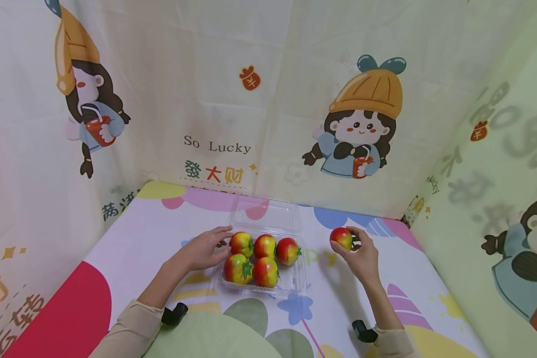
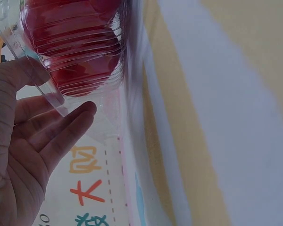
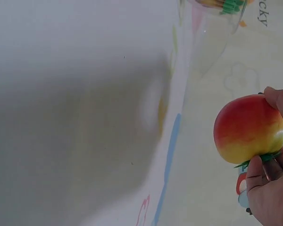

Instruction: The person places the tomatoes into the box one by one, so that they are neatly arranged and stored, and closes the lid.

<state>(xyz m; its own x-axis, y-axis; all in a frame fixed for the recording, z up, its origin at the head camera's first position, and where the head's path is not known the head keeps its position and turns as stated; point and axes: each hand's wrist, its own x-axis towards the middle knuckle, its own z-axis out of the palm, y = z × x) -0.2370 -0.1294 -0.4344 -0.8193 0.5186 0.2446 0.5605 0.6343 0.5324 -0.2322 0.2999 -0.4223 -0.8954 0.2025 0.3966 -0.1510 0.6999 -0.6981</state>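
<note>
A see-through plastic box (image 1: 295, 286) stands on the table with its lid (image 1: 268, 219) folded back. Several red-and-yellow tomatoes (image 1: 265, 272) with green leafy tops sit in it. At the box's left rim is my left hand (image 1: 206, 248); in the left wrist view its thumb and fingers (image 2: 26, 75) pinch the rim. To the right of the box, my right hand (image 1: 362, 256) holds one tomato (image 1: 341, 239) above the table. The right wrist view shows the thumb on this tomato's (image 3: 247, 127) side and fingertips by its green leaves.
A patterned cloth covers the table (image 1: 130, 243). Printed curtains (image 1: 273, 119) hang behind it and at both sides. Dark wrist devices (image 1: 174, 314) sit near both sleeves.
</note>
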